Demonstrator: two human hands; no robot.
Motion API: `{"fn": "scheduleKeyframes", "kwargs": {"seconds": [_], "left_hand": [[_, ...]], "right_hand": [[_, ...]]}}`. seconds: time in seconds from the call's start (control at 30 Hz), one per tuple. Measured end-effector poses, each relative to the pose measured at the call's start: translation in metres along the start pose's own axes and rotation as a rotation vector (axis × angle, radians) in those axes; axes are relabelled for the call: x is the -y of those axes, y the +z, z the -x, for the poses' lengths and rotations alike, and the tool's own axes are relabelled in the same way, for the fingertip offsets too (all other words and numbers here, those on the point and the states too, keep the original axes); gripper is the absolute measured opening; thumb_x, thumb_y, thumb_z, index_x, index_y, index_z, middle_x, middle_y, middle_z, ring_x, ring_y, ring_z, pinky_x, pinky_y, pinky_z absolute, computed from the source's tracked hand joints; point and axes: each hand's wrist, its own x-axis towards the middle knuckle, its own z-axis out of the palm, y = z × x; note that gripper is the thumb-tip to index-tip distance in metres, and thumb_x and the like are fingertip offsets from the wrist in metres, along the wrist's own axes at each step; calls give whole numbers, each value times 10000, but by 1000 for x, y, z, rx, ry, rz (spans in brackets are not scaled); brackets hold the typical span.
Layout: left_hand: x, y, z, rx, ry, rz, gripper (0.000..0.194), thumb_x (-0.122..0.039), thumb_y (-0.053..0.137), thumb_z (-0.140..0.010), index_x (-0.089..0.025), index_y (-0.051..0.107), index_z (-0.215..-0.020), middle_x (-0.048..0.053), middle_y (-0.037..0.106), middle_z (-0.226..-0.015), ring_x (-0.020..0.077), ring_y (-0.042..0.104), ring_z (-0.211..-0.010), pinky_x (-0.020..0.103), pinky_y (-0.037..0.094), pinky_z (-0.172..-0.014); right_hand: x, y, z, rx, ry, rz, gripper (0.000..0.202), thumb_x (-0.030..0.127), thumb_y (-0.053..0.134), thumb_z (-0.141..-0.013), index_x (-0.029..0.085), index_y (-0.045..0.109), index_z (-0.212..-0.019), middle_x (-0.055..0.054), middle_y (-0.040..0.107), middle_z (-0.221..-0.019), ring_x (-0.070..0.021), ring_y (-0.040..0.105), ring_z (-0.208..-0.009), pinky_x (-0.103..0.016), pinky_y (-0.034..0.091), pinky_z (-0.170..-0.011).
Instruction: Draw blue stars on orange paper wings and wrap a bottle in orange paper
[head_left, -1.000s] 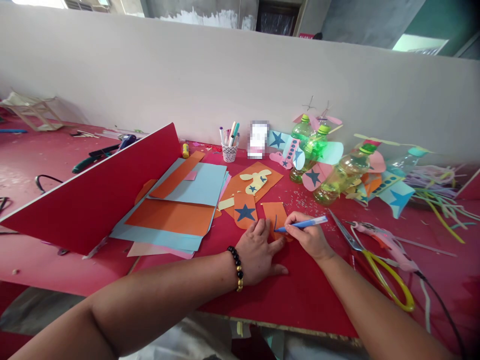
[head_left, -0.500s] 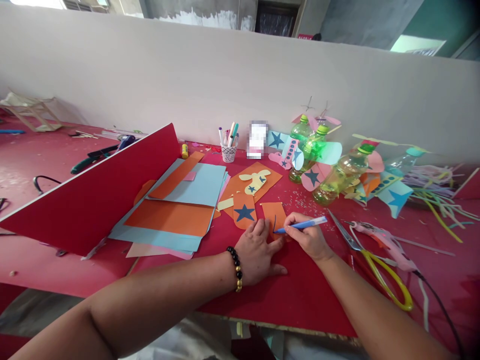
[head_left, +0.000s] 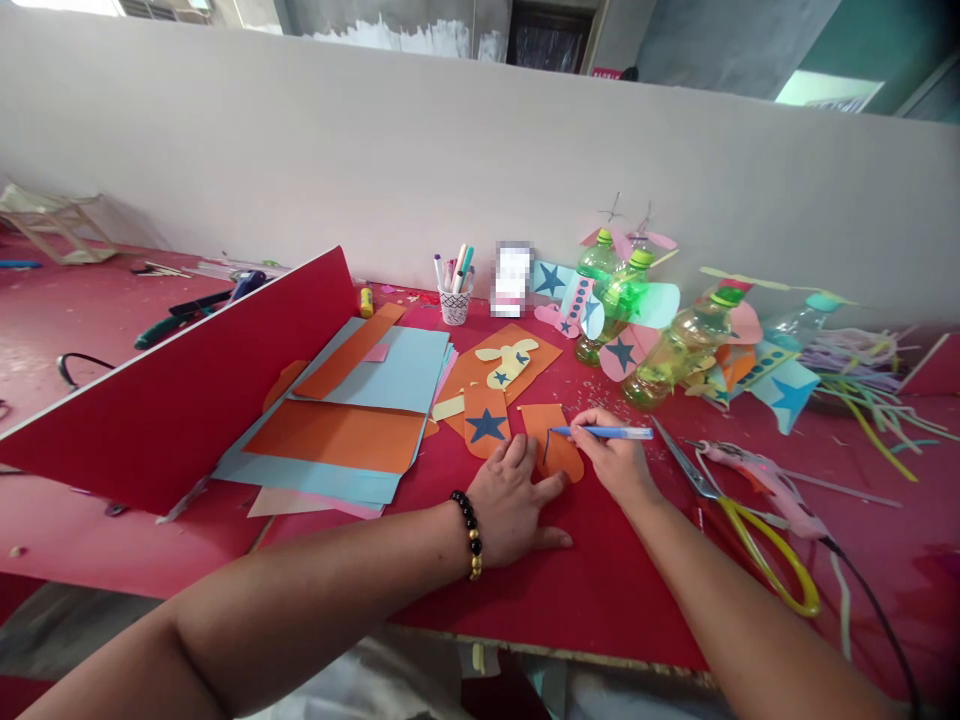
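Observation:
In my right hand [head_left: 616, 462] is a blue marker [head_left: 611, 432], pinched near its tip, which meets a dark line on an orange paper piece [head_left: 541, 418] with a rounded lower end. My left hand [head_left: 514, 500] lies flat with fingers spread, its fingertips pressing the left and lower part of that piece. Just left of it rests a matching orange piece with a dark blue star [head_left: 486, 426]. Behind these, a yellow paper cutout with small stars [head_left: 510, 362] lies on an orange sheet [head_left: 541, 350].
Scissors with yellow handles [head_left: 776, 560] and a pink glue gun [head_left: 765, 485] lie to the right. Plastic bottles [head_left: 679, 350] with paper shapes stand behind. Stacked paper sheets [head_left: 337, 435] and a red board [head_left: 187, 390] are on the left; a marker cup [head_left: 454, 307] stands at the back.
My right hand has moved the marker tip up along the orange piece, and the marker lies more level. A longer dark line shows beneath it. My left hand stays on the paper.

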Motion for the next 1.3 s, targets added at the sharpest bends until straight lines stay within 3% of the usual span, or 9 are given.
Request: {"fn": "scheduleKeyframes", "kwargs": {"seconds": [0.83,1.3], "left_hand": [[-1,2,0,-16,-9,-14,735,-760,449,-778,-253,520,-1306,161,438,-1340,356,339,-1264,471,277,-1044],[-1,2,0,-11,-8,-11,748,-762,420,-789,-254,503,-1332,176,427,-1349,364,324,-1273,471,271,-1048]], "right_hand": [[10,0,-4,-14,-44,93,127,281,537,-805,203,545,-705,18,544,-625,-146,504,-601,-267,386,-594],[12,-5,0,-34,25,58,117,216,528,-719,213,493,-608,31,505,-569,-144,476,-579,-269,369,-567]]}}
